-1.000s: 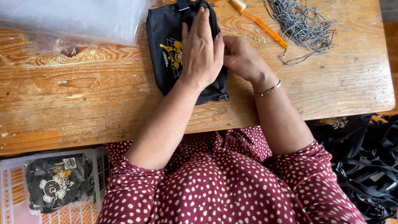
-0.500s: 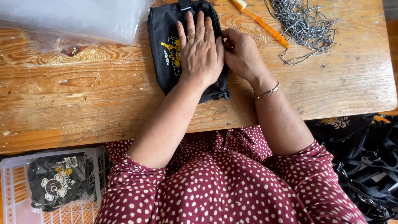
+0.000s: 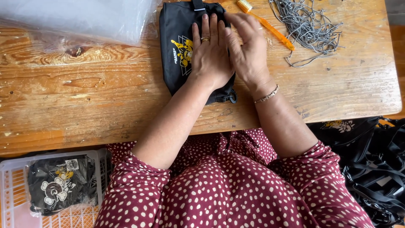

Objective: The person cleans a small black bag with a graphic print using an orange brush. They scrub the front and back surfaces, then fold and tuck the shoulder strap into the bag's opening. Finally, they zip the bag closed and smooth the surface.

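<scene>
Lying lengthwise away from the person on the wooden table, the black pouch sits under the flat, open left hand; the right hand, also open, rests along the pouch's right edge.

Clear plastic bags upper left; bagged black pouch in crate

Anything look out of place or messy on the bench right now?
Little stands out. The black pouch lies flat under the left hand, with the right hand beside it. The ball chains lie in a loose tangle, and the orange toothbrush sits askew beside them. Nothing looks spilled or damaged.
</scene>
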